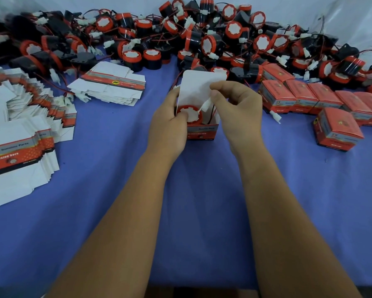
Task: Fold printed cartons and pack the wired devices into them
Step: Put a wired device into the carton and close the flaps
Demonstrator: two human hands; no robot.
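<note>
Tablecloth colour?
Blue-violet tablecloth, plain with no pattern; head view shows it best.

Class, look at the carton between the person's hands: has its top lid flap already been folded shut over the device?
No: the carton is open, its white lid flap standing upright behind the red device visible inside.

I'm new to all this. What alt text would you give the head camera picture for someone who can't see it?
Two bare hands work at an open carton on a blue table: the left hand holds the carton and a red-topped device inside it, and the right hand pinches the device's white plug. Flat cartons lie left, closed boxes right, loose devices behind.
</note>
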